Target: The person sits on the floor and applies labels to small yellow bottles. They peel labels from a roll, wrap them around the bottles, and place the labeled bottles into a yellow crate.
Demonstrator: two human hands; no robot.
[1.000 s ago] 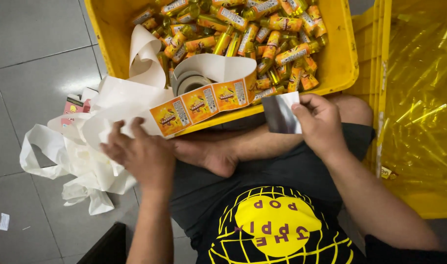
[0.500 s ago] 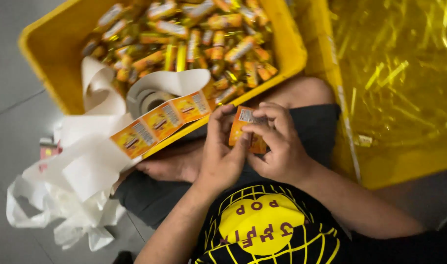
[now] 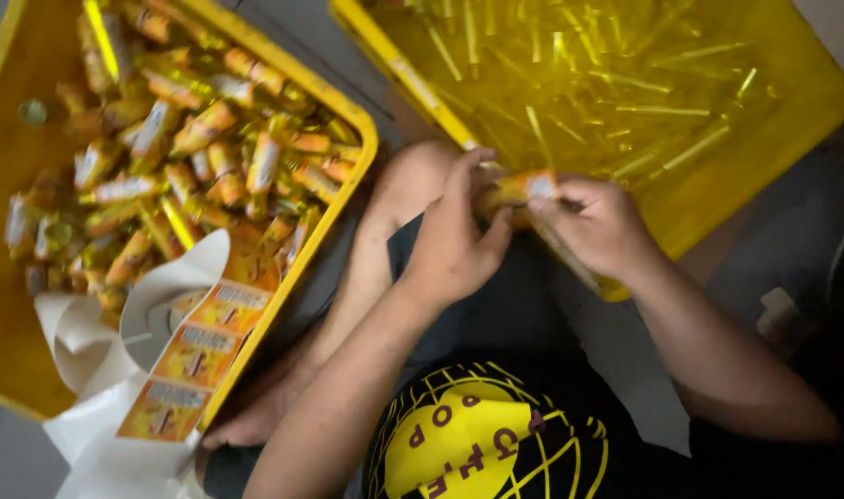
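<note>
My left hand [image 3: 454,245] and right hand [image 3: 597,226] both pinch one small orange tube [image 3: 519,189]. I press the label flat, thumbs steady, wrapping evenly.

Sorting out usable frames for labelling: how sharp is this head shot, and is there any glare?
Head view: soft with motion blur; the labelled pieces in the left yellow bin smear into streaks; glare glints off the clear yellow tubes in the right bin; both hands, left hand and right hand, are slightly blurred but readable.
</note>
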